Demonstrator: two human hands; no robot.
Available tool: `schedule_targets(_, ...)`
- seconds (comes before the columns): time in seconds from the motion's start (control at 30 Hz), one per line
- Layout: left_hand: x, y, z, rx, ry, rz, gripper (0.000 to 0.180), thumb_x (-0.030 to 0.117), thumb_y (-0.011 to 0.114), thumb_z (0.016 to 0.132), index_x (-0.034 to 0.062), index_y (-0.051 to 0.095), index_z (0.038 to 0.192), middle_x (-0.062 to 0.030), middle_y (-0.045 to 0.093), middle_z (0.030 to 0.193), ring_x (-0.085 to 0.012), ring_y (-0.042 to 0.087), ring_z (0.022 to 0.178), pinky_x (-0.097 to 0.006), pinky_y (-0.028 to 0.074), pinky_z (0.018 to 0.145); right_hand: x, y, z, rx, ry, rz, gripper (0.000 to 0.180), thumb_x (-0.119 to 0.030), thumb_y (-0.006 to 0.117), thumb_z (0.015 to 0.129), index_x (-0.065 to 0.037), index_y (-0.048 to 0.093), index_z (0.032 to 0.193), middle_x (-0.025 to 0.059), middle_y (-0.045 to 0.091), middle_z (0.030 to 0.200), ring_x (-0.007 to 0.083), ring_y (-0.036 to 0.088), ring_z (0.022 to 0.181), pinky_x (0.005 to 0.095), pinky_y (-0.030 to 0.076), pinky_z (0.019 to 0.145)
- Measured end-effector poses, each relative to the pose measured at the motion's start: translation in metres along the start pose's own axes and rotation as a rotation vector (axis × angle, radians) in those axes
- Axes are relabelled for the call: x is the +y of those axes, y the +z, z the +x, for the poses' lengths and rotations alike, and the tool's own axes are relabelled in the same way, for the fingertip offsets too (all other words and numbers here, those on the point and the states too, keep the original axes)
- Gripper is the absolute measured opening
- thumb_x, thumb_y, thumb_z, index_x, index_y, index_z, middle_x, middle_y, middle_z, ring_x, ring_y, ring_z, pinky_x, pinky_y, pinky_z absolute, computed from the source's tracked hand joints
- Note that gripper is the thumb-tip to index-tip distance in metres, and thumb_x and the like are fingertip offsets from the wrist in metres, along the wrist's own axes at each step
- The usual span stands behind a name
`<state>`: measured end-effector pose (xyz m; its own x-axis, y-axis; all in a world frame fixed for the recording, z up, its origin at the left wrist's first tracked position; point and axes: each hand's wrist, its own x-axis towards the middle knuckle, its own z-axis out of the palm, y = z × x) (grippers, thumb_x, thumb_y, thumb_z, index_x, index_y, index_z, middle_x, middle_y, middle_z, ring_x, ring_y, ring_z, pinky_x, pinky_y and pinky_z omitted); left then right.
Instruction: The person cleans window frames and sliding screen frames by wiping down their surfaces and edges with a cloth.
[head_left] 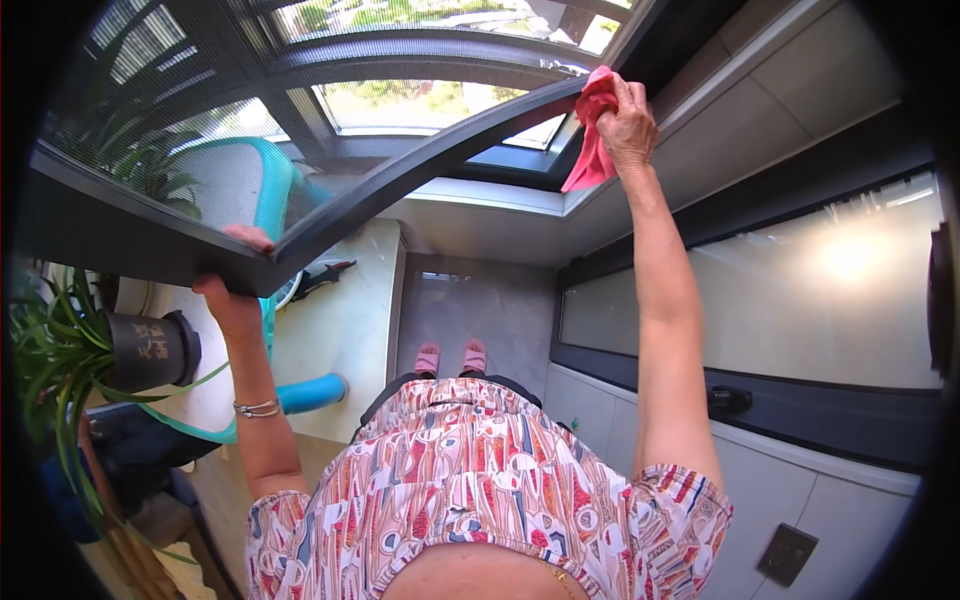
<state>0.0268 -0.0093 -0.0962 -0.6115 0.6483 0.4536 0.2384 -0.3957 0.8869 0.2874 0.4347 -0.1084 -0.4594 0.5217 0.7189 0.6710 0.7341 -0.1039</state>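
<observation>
A dark-framed window screen (430,155) with fine mesh is tilted across the upper left. My left hand (232,306) grips its lower corner, thumb on the near side, with the fingertips showing through the mesh. Up at the frame's far end, my right hand (628,128) is closed around a pink cloth (594,155). The cloth is bunched against the dark bar, and a loose flap hangs below my fingers. Part of the bar is hidden behind the cloth.
A potted plant (150,350) with long leaves stands at left beside a teal-rimmed white table or tray (225,428). A blue tube (312,392) lies near it on a pale countertop (335,330). A dark-framed glass panel (780,290) runs along the right wall. Grey floor (470,300) lies ahead of my feet.
</observation>
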Motion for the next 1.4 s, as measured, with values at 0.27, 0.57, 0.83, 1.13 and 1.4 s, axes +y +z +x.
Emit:
schedule_targets(0.27,-0.001,0.005,0.003,0.013,0.047,0.015,0.082,0.08,0.035,0.076,0.0009,0.053,0.091,-0.0101,0.055,0.084,-0.0183,0.052,0.079,-0.03,0.041,0.074,-0.048,-0.008,-0.014,0.004,0.167,0.524,0.044,-0.011,0.056,0.077,-0.01,0.056,0.121,0.0134,0.056,0.093,0.0316,0.06,0.086,0.0388,0.05,0.078)
schedule_targets(0.57,0.0,0.005,0.002,0.045,0.017,0.013,0.081,0.079,0.037,0.077,0.0015,0.054,0.095,-0.009,0.056,0.086,-0.0173,0.053,0.081,-0.03,0.042,0.076,-0.188,-0.046,-0.074,-0.102,-0.028,0.658,0.053,-0.014,0.06,0.073,-0.006,0.05,0.125,0.0151,0.053,0.094,0.0335,0.06,0.083,0.0405,0.051,0.068)
schedule_targets(0.83,-0.01,-0.005,0.002,0.033,0.0,-0.073,0.079,0.077,0.045,0.075,0.003,0.055,0.1,-0.0078,0.058,0.088,-0.0189,0.058,0.084,-0.032,0.046,0.078,-0.158,-0.064,-0.084,-0.856,0.75,1.988,0.032,-0.013,0.045,0.088,-0.001,0.053,0.117,0.0101,0.06,0.109,0.0221,0.06,0.098,0.0353,0.048,0.088)
schedule_targets(1.13,-0.007,-0.008,0.004,0.024,-0.014,-0.001,0.082,0.081,0.041,0.072,0.0038,0.058,0.095,-0.0077,0.059,0.085,-0.0181,0.058,0.08,-0.03,0.047,0.073,-0.143,-0.054,-0.114,-0.687,0.947,2.481,0.04,-0.033,0.047,0.088,-0.002,0.048,0.114,0.0218,0.058,0.102,0.0356,0.059,0.094,0.0458,0.049,0.087)
schedule_targets(1.4,-0.007,-0.001,0.007,0.019,-0.006,0.021,0.085,0.083,0.038,0.071,0.0034,0.059,0.093,-0.0075,0.059,0.084,-0.0176,0.058,0.08,-0.029,0.045,0.072,-0.128,-0.032,-0.121,-0.452,1.4,2.04,0.031,-0.019,0.032,0.098,-0.002,0.048,0.119,0.0154,0.054,0.119,0.0276,0.054,0.11,0.0445,0.043,0.097)
